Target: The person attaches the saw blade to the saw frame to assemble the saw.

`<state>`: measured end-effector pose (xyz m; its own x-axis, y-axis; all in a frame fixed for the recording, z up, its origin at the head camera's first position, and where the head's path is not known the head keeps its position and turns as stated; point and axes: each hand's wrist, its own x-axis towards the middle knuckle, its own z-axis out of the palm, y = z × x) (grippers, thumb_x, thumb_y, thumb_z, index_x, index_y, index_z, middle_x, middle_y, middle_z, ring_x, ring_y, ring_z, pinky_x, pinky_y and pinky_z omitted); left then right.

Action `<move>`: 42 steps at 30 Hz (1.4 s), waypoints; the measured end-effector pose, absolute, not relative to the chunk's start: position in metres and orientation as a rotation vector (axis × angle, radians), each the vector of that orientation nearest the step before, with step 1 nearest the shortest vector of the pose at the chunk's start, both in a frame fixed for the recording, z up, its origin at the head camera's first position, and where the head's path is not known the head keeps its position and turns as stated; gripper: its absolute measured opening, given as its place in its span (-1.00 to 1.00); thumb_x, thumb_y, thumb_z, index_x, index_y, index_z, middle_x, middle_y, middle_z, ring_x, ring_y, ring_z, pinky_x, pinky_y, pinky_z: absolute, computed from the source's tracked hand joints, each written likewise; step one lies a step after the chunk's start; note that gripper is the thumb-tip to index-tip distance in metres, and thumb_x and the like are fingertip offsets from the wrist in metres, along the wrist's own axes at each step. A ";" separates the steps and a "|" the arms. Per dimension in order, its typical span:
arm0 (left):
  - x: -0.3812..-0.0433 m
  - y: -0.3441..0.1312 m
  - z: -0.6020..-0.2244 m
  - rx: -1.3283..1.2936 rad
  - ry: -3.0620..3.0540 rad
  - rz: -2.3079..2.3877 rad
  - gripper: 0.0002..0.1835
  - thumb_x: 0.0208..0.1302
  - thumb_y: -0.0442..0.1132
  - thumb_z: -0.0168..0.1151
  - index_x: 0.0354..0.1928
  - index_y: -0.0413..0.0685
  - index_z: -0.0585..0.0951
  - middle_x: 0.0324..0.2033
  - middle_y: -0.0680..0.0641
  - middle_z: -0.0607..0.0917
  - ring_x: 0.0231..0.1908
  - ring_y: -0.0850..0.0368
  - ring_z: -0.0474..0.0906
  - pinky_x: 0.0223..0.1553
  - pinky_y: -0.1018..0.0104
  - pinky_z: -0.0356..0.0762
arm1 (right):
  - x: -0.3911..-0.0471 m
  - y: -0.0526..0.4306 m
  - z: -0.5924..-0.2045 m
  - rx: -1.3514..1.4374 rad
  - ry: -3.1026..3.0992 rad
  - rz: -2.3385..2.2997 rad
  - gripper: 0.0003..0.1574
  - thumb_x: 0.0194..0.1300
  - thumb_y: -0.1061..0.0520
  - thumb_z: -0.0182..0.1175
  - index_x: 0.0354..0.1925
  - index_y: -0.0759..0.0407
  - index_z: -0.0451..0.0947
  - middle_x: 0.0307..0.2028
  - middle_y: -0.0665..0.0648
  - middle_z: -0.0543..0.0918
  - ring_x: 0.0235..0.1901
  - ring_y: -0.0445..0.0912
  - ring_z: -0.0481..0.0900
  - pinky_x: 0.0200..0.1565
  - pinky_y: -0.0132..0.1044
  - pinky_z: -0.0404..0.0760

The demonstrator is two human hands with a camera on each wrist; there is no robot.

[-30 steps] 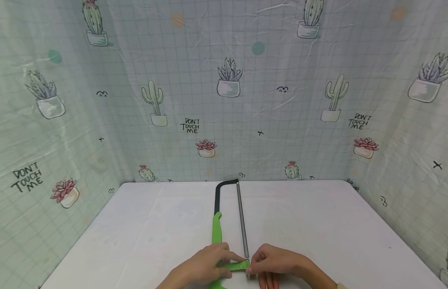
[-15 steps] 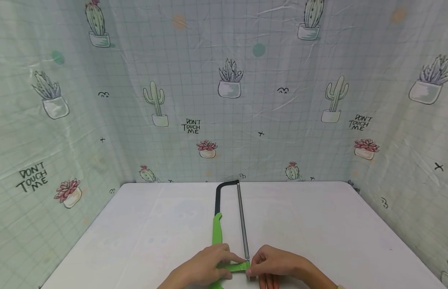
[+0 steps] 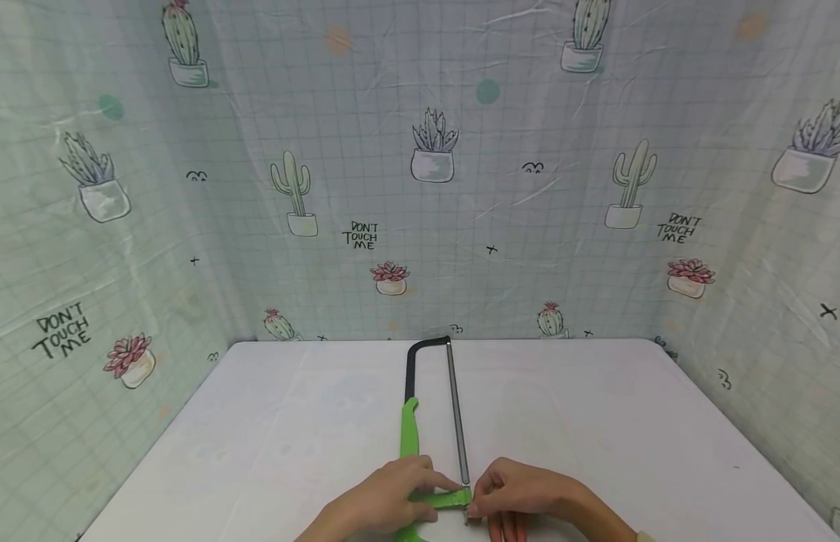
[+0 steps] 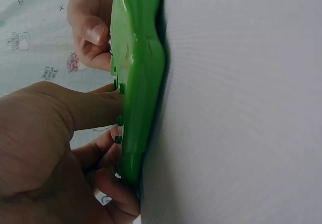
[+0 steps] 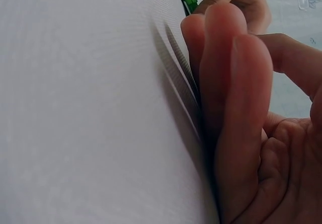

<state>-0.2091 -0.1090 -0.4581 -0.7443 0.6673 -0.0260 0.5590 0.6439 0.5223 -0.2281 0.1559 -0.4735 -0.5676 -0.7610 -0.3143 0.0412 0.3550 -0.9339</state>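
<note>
A hacksaw lies flat on the white table, with a green handle (image 3: 409, 433), a black bow frame (image 3: 410, 373) and a long grey blade (image 3: 456, 410) on its right side. My left hand (image 3: 386, 493) holds the green near part of the saw, thumb and fingers on it. In the left wrist view its thumb presses on the green plastic (image 4: 143, 73). At the near end of the blade my right hand (image 3: 528, 485) pinches a small metal wing nut (image 3: 467, 518) between thumb and forefinger. Its fingers cover most of that nut. Its other fingers (image 5: 246, 98) rest low by the tabletop.
The white table (image 3: 291, 429) reaches to a cloth backdrop (image 3: 366, 188) printed with cacti, which stands behind it and at both sides. The saw's far tip lies near the table's back edge.
Both hands keep their places on the saw. The small metal nut at the right fingertips looks narrower now, as if turned a little. The head view has shifted slightly.
</note>
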 end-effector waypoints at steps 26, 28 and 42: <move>-0.212 -0.110 -0.456 1.025 2.654 0.706 -0.55 0.26 -0.11 0.43 0.19 0.45 0.70 -0.38 0.31 0.48 -0.36 0.43 0.31 -0.33 0.56 0.34 | -0.233 0.158 -0.474 -0.657 1.775 -1.318 -0.87 0.37 0.14 0.23 -0.27 0.15 0.69 -0.60 -0.10 0.68 -0.70 -0.38 0.53 -0.60 -0.53 0.49; -0.212 -0.111 -0.457 1.026 2.656 0.707 -0.55 0.26 -0.11 0.43 0.19 0.45 0.70 -0.37 0.32 0.48 -0.36 0.43 0.31 -0.33 0.56 0.34 | -0.233 0.157 -0.474 -0.656 1.776 -1.327 -0.85 0.37 0.14 0.24 -0.26 0.21 0.67 -0.61 -0.08 0.68 -0.71 -0.37 0.52 -0.61 -0.53 0.48; -0.212 -0.110 -0.458 1.035 2.654 0.721 -0.56 0.26 -0.10 0.43 0.19 0.43 0.71 -0.39 0.31 0.47 -0.38 0.43 0.30 -0.36 0.56 0.33 | -0.231 0.156 -0.471 -0.652 1.798 -1.312 -0.91 0.37 0.11 0.28 -0.31 0.07 0.64 -0.62 -0.10 0.67 -0.72 -0.39 0.51 -0.63 -0.54 0.46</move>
<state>-0.2124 -0.1103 -0.4580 -0.7338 0.6793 -0.0111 0.5803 0.6352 0.5097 -0.2309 0.1555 -0.4713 -0.5479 -0.7806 -0.3007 0.0481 0.3295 -0.9429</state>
